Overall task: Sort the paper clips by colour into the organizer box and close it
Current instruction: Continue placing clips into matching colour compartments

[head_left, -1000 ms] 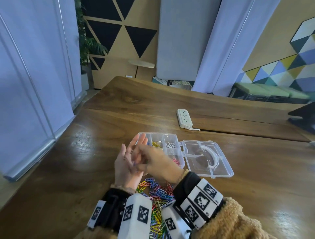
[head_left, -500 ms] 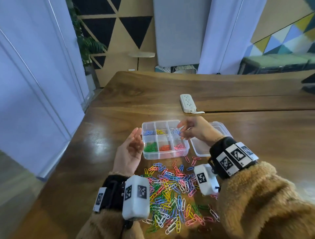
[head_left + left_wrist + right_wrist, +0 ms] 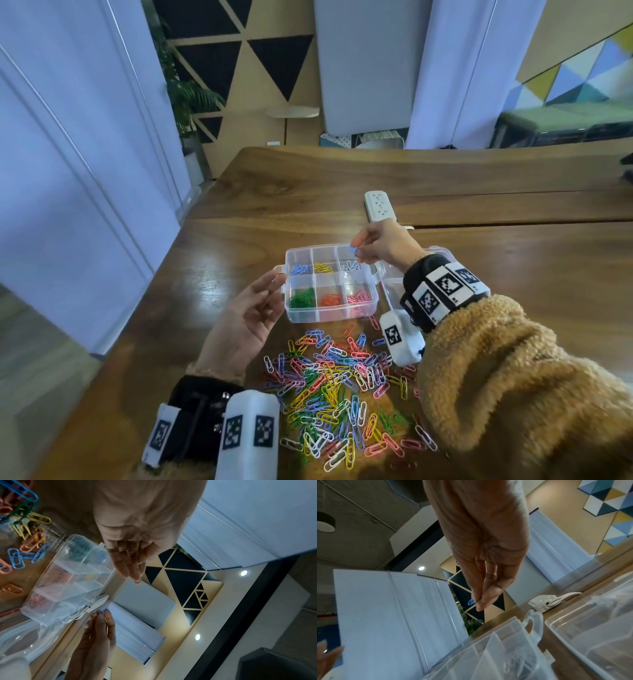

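Observation:
The clear organizer box (image 3: 330, 318) stands open on the table; its six compartments hold blue, yellow, white, green, orange and pink clips. My right hand (image 3: 358, 251) hovers above the far right compartment and pinches a blue paper clip (image 3: 356, 253) between thumb and fingers; the right wrist view shows that blue paper clip (image 3: 471, 601) at the fingertips. My left hand (image 3: 270, 291) is open, palm turned right, with its fingertips at the box's left end. A pile of mixed coloured paper clips (image 3: 335, 387) lies in front of the box.
The box's clear lid (image 3: 392, 291) lies open to the right, mostly hidden behind my right wrist. A white power strip (image 3: 378, 209) lies just beyond the box. The table's left edge (image 3: 164, 260) runs close to my left hand.
My right hand left my left palm and went over to the box's far right with a blue clip. My left hand dropped to the box's left end.

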A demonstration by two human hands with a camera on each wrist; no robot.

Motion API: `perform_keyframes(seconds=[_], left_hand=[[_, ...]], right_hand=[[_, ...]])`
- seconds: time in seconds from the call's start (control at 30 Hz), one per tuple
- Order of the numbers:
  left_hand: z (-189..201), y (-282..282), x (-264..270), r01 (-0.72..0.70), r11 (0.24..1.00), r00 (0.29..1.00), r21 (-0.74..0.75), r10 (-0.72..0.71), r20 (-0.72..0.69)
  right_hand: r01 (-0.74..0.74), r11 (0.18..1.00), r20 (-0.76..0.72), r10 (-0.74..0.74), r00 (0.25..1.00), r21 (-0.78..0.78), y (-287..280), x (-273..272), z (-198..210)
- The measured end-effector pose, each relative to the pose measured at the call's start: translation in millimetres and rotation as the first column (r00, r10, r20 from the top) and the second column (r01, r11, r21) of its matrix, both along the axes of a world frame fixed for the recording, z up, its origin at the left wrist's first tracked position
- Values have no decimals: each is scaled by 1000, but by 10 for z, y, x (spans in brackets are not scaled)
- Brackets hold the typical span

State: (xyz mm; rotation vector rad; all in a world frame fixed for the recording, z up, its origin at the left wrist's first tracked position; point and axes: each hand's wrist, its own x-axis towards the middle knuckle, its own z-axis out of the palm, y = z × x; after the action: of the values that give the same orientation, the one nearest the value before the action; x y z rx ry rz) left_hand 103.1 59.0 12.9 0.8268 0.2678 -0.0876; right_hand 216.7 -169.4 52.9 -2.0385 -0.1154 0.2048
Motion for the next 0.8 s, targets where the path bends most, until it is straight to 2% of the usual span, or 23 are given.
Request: perform_keyframes(seconds=[0.17, 0.3, 0.43, 0.57, 0.63, 0.7, 0.8], left_hand=[[-6, -7, -44, 8, 1000, 999, -11, -8, -38], [-53, -26, -95, 77, 994, 995, 84, -71, -67], [-7, 31, -140, 135, 962, 990, 238, -120, -77], [72, 87, -174, 198, 905, 980, 376, -187, -67], [112, 87, -200, 229, 898, 973, 375, -223, -60], [137, 83, -222, 256, 905, 966, 339, -253, -52], [95, 51, -261, 244, 918, 970, 313, -235, -65]], right_hand=[[-117, 970, 74, 136, 988, -214, 380, 97, 8], [-175, 923, 60, 208, 976, -342, 727, 171, -19], [-273, 887, 33, 307, 951, -373, 771, 147, -15], [-358, 863, 69, 406, 911, -357, 578, -117, 113], [-422, 773, 61, 507, 860, -475, 442, -356, 173], [-485, 611, 16, 632, 775, -626, 327, -616, 162], [-582, 387, -179, 704, 687, -715, 279, -971, -16]])
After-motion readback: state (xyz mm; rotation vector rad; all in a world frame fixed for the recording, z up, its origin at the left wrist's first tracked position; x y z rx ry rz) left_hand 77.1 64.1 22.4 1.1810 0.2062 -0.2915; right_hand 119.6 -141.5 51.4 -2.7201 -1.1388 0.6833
